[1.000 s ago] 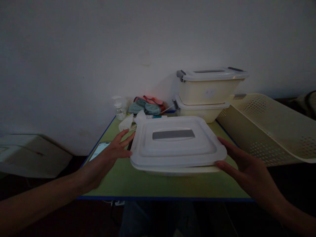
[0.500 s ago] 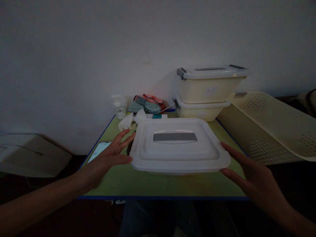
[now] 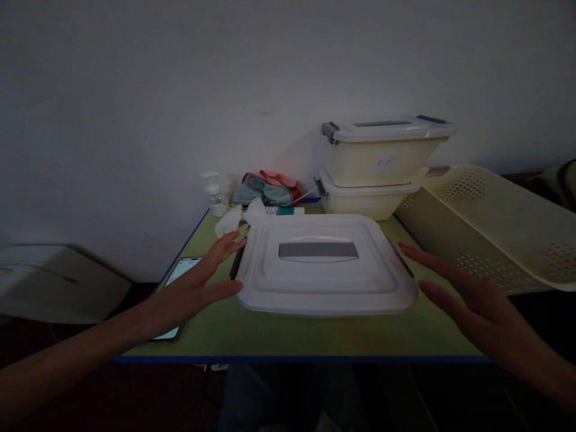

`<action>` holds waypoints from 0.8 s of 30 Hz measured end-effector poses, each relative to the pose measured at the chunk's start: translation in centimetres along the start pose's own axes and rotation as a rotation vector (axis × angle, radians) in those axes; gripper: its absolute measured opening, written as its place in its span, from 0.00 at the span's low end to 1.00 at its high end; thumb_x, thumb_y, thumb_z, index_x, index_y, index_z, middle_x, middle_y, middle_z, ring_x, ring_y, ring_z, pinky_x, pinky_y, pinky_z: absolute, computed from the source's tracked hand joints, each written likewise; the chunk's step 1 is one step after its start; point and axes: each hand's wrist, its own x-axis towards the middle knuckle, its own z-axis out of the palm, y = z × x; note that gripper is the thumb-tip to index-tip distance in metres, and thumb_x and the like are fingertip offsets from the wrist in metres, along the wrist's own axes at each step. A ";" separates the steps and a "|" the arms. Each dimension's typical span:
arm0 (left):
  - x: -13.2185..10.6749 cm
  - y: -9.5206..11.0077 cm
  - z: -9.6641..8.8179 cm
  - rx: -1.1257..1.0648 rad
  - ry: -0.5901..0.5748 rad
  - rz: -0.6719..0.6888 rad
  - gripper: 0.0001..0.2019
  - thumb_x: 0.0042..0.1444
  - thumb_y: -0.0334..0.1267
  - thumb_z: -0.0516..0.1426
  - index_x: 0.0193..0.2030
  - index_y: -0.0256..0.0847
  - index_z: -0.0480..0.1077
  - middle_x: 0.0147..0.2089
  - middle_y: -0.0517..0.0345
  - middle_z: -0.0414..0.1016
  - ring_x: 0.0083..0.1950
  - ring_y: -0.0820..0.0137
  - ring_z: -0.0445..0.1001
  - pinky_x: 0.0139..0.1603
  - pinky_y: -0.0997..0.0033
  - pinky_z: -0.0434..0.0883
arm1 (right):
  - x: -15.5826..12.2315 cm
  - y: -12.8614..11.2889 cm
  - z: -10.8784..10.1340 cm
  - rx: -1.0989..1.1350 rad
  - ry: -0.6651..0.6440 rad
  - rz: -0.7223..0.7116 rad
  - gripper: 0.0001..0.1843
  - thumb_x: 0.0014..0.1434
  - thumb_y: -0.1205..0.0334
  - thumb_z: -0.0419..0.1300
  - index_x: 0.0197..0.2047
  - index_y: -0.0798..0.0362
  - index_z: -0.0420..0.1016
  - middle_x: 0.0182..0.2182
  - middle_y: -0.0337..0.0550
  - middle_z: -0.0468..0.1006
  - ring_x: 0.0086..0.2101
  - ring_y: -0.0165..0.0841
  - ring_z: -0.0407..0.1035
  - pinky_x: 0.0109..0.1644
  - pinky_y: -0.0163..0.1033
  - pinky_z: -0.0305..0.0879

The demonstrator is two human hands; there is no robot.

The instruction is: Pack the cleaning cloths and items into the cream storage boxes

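Note:
A storage box with a white lid [image 3: 319, 288] and a grey lid handle [image 3: 318, 249] sits in the middle of the green table. Dark latches show at its left and right sides. At the left side, my left hand [image 3: 211, 273] has its fingers stretched out, with the thumb at the lid's front left corner; whether it touches is hard to tell. My right hand [image 3: 468, 294] is open just off the right side, thumb and fingers apart, holding nothing. The lid hides most of the box's body.
Two lidded boxes, an upper one [image 3: 382, 162] and a lower one [image 3: 360, 201], are stacked at the back. A perforated basket [image 3: 508, 228] stands right. A phone [image 3: 170, 333], pump bottle [image 3: 216, 198], crumpled tissue [image 3: 228, 221] and bundled cloths [image 3: 265, 189] lie left on the table [image 3: 315, 339].
My right hand has moved off the box's right edge, uncovering the dark latch there. My left hand's fingers have drawn closer together. The box has hardly moved.

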 end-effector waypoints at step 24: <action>3.6 -0.6 0.9 0.199 -0.158 0.209 0.34 0.59 0.51 0.46 0.68 0.44 0.37 0.71 0.60 0.28 0.71 0.62 0.31 0.68 0.56 0.35 | 5.3 1.3 2.4 0.117 -0.229 -0.010 0.34 0.58 0.43 0.46 0.66 0.46 0.50 0.64 0.36 0.47 0.62 0.39 0.43 0.66 0.49 0.42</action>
